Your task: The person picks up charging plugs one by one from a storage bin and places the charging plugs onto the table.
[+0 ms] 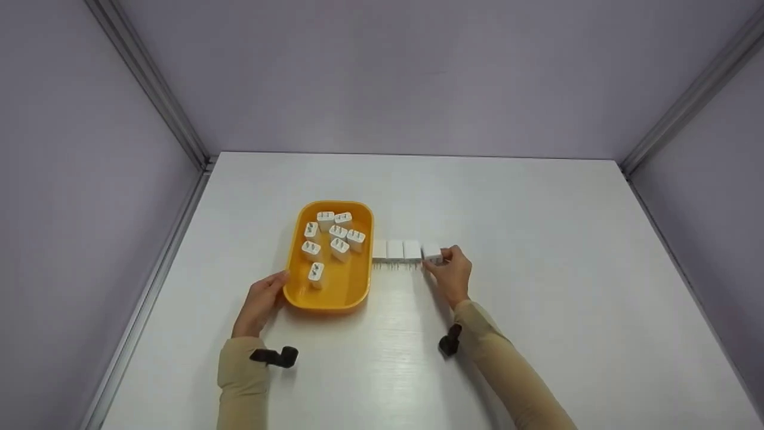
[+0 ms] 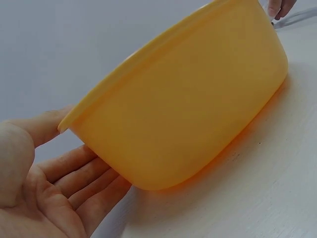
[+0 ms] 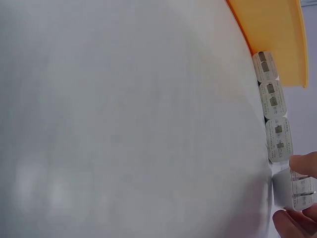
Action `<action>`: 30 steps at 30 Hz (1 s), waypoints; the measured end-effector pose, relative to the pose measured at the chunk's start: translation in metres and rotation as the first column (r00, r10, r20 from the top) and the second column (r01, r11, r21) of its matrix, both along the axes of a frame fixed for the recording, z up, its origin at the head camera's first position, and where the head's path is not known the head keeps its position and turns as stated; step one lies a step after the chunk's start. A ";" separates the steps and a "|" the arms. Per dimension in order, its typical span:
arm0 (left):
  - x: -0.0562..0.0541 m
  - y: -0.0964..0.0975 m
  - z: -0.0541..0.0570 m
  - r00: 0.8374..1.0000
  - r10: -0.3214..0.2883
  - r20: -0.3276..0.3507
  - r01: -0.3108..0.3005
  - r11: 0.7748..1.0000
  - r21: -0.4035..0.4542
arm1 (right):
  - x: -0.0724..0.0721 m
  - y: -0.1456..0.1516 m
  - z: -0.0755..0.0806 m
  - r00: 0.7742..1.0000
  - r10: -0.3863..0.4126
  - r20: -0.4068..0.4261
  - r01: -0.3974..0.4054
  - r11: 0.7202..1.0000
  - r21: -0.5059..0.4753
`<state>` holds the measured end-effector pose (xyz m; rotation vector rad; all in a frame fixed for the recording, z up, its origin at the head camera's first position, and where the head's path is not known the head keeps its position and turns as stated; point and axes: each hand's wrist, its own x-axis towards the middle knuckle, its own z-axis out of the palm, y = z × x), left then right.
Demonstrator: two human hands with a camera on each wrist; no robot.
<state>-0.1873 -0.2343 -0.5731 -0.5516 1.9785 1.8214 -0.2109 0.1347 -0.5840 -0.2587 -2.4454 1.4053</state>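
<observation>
In the head view my left hand is at the near left corner of a deep yellow tray. The left wrist view shows the thumb at the tray's rim and the fingers against its outer wall; the thumb tip is hidden behind the rim. Several white charger plugs stand in the tray, prongs up. To the right of the tray, three white plugs lie side by side, prongs toward me. My right hand pinches another white plug between thumb and fingers at the right end of that row, slightly tilted.
The white table stretches out on both sides of the tray. Pale walls rise behind and at both sides, with metal posts at the corners. A black wrist mount sticks out from each sleeve.
</observation>
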 end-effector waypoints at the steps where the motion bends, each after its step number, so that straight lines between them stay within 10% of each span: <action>1: 0.000 0.000 0.000 1.000 0.000 0.001 0.000 1.000 0.002 | -0.001 0.000 0.000 1.000 -0.002 0.002 0.002 1.000 -0.002; 30: 0.000 0.002 -0.001 1.000 0.021 0.001 -0.021 0.998 -0.061 | -0.009 -0.006 0.003 0.996 -0.001 0.093 -0.008 0.996 0.092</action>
